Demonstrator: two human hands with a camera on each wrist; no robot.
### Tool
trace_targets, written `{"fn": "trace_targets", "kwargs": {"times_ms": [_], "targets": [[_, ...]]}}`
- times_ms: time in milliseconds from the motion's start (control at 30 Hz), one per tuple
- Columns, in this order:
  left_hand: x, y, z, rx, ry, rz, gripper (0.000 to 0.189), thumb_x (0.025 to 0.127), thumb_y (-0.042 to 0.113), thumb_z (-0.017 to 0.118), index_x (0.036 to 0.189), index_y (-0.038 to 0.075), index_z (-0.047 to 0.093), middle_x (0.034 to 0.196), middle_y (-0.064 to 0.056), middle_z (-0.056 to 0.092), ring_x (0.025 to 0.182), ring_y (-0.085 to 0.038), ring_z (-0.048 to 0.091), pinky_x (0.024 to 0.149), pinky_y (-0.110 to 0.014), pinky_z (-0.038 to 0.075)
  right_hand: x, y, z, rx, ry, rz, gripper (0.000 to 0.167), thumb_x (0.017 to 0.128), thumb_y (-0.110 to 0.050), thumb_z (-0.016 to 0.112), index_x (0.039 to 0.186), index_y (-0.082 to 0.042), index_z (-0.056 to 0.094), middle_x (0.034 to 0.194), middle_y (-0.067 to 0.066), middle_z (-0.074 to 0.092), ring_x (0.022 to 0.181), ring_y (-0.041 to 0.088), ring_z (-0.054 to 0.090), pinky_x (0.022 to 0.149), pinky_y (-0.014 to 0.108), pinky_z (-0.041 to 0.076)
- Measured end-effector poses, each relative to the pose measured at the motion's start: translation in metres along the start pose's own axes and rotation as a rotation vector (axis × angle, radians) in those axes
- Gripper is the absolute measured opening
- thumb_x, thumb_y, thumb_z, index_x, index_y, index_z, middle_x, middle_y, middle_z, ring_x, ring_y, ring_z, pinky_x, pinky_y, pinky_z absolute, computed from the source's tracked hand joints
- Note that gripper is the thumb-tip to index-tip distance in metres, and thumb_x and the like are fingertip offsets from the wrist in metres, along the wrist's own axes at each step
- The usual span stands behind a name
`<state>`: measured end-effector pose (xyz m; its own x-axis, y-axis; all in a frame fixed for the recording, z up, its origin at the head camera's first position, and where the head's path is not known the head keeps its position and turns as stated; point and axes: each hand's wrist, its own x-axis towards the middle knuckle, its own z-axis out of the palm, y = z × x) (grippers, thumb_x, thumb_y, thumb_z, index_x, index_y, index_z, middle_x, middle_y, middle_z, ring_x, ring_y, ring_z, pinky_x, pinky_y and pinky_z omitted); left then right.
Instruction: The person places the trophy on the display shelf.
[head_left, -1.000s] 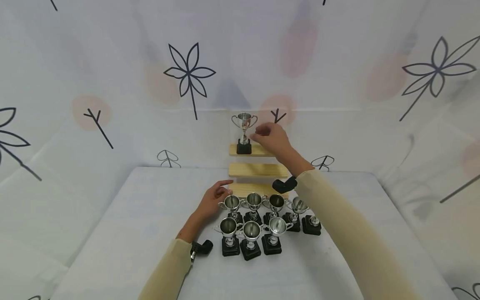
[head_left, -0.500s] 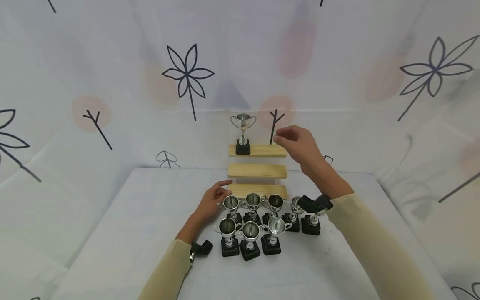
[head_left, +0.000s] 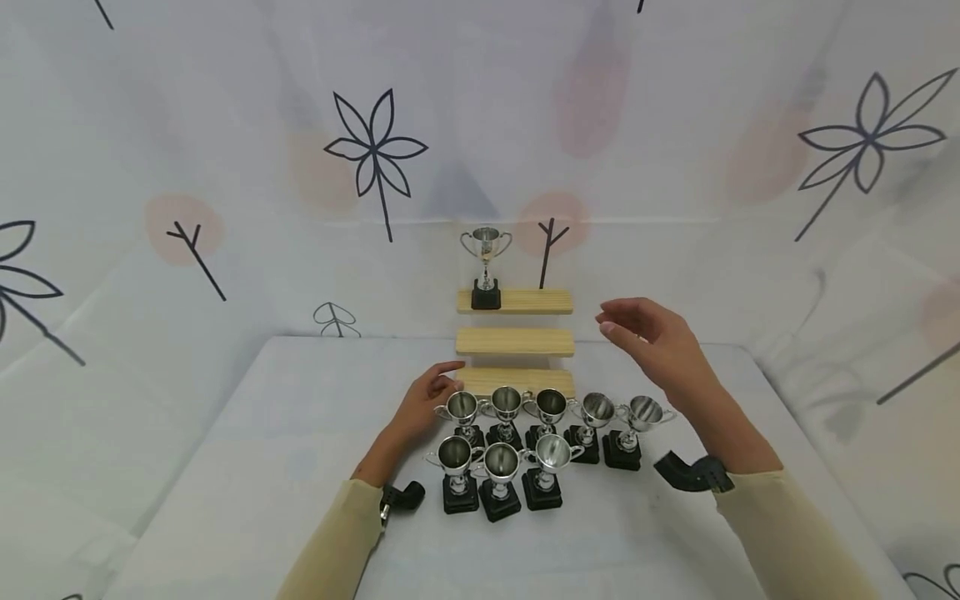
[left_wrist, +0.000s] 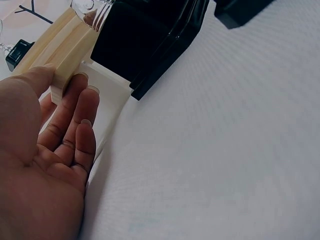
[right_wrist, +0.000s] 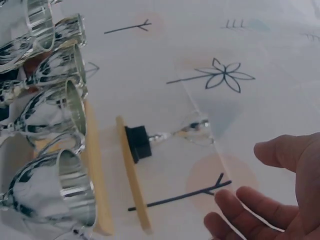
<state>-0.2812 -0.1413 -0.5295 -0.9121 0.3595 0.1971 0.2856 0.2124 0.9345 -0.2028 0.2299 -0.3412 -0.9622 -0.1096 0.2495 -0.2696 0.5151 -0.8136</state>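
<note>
My left hand (head_left: 422, 410) pinches the left end of the lowest board (head_left: 517, 382) of a three-tier wooden stand. In the left wrist view the thumb lies on top of that board (left_wrist: 67, 67), with the fingers curled beneath. One silver trophy cup (head_left: 486, 262) with a black base stands upright at the left of the top board (head_left: 536, 302). To the right of the stand, my right hand (head_left: 662, 346) hangs in the air, holding nothing, fingers loosely bent. Below it stands a trophy (head_left: 626, 429) at the right end of the back row.
In front of the stand, several more trophies form two rows, including a front-row trophy (head_left: 501, 479). The middle board (head_left: 516, 341) bears nothing. A white cloth covers the table (head_left: 300, 467), and a patterned sheet (head_left: 247, 167) hangs behind.
My right hand has drawn away from the trophy on the top board, moving right and down toward me. My left hand has stayed at the lowest board.
</note>
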Motion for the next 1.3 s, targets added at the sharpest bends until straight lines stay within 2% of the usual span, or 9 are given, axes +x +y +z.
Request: {"fn": "trace_targets", "kwargs": {"times_ms": [233,433,500,733,833,900,1100,1233,1300], "targets": [[0.0,0.002,-0.001,-0.003,0.011,-0.007,0.047,0.109,0.022,0.065,0.153,0.011,0.055,0.1,-0.009,0.075,0.086,-0.013,0.07,0.086,-0.027,0.049,-0.025,0.03,-0.008,0.014,0.061,-0.073,0.035,0.107,-0.024,0.068,0.141,-0.016,0.066,0.133,0.005,0.07,0.131,0.007,0.055,0.101,0.017,0.041],[0.0,0.001,-0.001,0.004,0.002,-0.022,0.049,0.109,0.024,0.065,0.154,0.009,0.054,0.101,-0.009,0.075,0.087,-0.014,0.071,0.086,-0.027,0.049,-0.044,0.061,-0.01,0.066,0.054,-0.168,0.037,0.105,-0.009,0.068,0.141,-0.012,0.065,0.133,0.005,0.071,0.132,0.004,0.054,0.105,0.013,0.036],[0.0,0.0,-0.002,0.004,0.0,-0.02,0.049,0.109,0.023,0.065,0.154,0.009,0.054,0.1,-0.009,0.075,0.086,-0.014,0.071,0.086,-0.027,0.049,-0.049,0.073,-0.01,0.078,0.042,-0.204,0.042,0.102,-0.002,0.069,0.143,-0.01,0.064,0.134,0.006,0.07,0.133,0.006,0.054,0.108,0.014,0.036],[-0.001,0.0,0.0,0.011,-0.002,-0.012,0.048,0.109,0.024,0.064,0.154,0.01,0.054,0.099,-0.007,0.075,0.086,-0.015,0.07,0.084,-0.027,0.049,-0.065,0.114,-0.006,0.264,-0.051,-0.267,0.072,0.088,0.02,0.069,0.155,0.002,0.047,0.145,0.022,0.059,0.141,0.016,0.05,0.116,0.021,0.034],[-0.002,0.001,0.0,0.009,-0.002,-0.016,0.048,0.109,0.025,0.064,0.154,0.011,0.055,0.1,-0.007,0.075,0.086,-0.016,0.071,0.085,-0.028,0.049,-0.069,0.127,-0.003,0.285,-0.102,-0.292,0.08,0.085,0.023,0.07,0.157,0.005,0.041,0.149,0.026,0.053,0.143,0.017,0.048,0.116,0.02,0.034],[-0.001,0.0,0.001,0.005,-0.003,-0.014,0.048,0.109,0.025,0.064,0.154,0.012,0.055,0.1,-0.008,0.075,0.086,-0.016,0.071,0.085,-0.028,0.049,-0.072,0.133,-0.001,0.267,-0.13,-0.298,0.083,0.084,0.022,0.072,0.158,0.004,0.04,0.151,0.025,0.052,0.144,0.016,0.047,0.115,0.02,0.033],[-0.001,0.001,0.001,-0.002,-0.005,-0.01,0.046,0.109,0.022,0.064,0.153,0.013,0.055,0.101,-0.01,0.075,0.084,-0.014,0.07,0.082,-0.027,0.049,-0.079,0.145,0.004,0.204,-0.192,-0.238,0.091,0.085,0.014,0.079,0.162,-0.01,0.038,0.154,0.023,0.048,0.141,0.008,0.048,0.109,0.013,0.037],[-0.002,0.002,0.001,-0.005,0.007,-0.006,0.046,0.109,0.021,0.064,0.153,0.011,0.056,0.1,-0.011,0.075,0.082,-0.012,0.069,0.08,-0.026,0.048,-0.081,0.15,0.01,0.209,-0.198,-0.18,0.083,0.087,0.008,0.082,0.158,-0.009,0.043,0.152,0.016,0.053,0.136,0.001,0.054,0.106,0.013,0.041],[-0.002,0.003,0.001,-0.006,0.012,-0.006,0.046,0.109,0.019,0.064,0.153,0.009,0.055,0.1,-0.011,0.075,0.081,-0.011,0.068,0.079,-0.025,0.048,-0.083,0.151,0.013,0.209,-0.188,-0.145,0.075,0.088,0.005,0.083,0.154,-0.006,0.047,0.147,0.006,0.059,0.132,-0.002,0.056,0.104,0.013,0.043]]}}
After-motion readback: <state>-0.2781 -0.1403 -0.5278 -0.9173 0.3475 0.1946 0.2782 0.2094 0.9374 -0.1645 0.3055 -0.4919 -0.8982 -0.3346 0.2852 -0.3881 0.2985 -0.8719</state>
